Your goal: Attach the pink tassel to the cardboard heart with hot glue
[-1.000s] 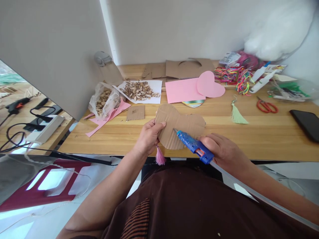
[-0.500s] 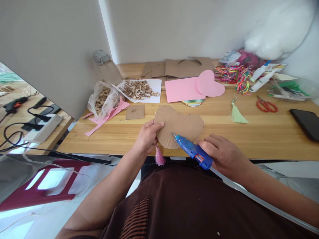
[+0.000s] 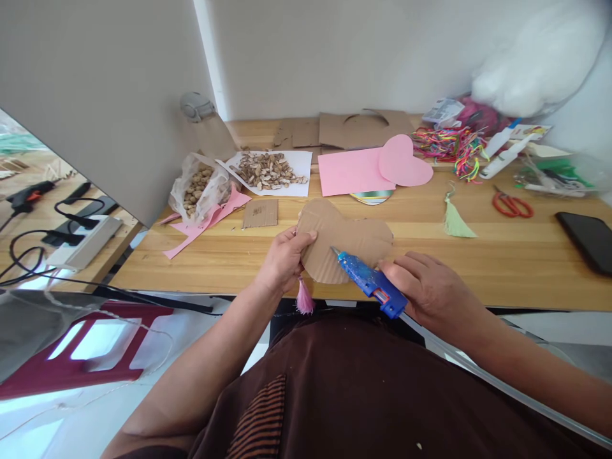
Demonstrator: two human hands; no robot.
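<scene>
My left hand (image 3: 285, 258) grips the left edge of a heart-shaped cardboard piece (image 3: 361, 239), thumb on top and fingers beneath. A pink tassel (image 3: 305, 297) dangles just below that hand; what it hangs from is hidden. In my right hand (image 3: 425, 287) is a blue glue gun (image 3: 368, 280), with my fingers wrapped round its handle. The gun's metal nozzle points up and left over the middle of the cardboard; I cannot tell whether it touches. A long clear glue stick (image 3: 478, 376) trails from the gun's rear under my right forearm.
Across the wooden table (image 3: 215, 271) lie nut shells (image 3: 268, 171) on white paper, a bag of peanuts (image 3: 198, 191), pink paper (image 3: 351, 171) with a pink heart (image 3: 405, 160), a green tassel (image 3: 456, 218), red scissors (image 3: 512, 204) and a phone (image 3: 588, 241). A power strip (image 3: 86, 242) stands left.
The glue gun's nozzle has shifted very slightly up over the cardboard heart, and the right hand has moved a little with it. Both hands keep their holds; the view has shifted slightly.
</scene>
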